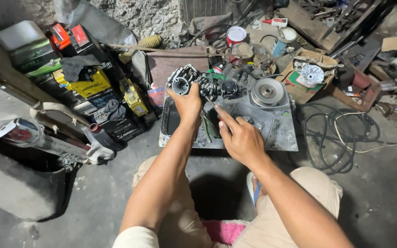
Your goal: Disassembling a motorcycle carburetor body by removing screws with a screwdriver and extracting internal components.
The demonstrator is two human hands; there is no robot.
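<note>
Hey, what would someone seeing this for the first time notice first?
The two bare arms at centre: the left hand grips a dark finned engine cylinder, and the right hand holds a thin tool against it above a grimy metal tray. A round metal pulley sits on the tray's far right; stacked batteries crowd the left.

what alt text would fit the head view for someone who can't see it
The left hand holds a dark finned metal engine cylinder over a grey metal tray, while the right hand works a thin tool against it. Car batteries are stacked at left, and a round metal pulley lies at right.
</note>
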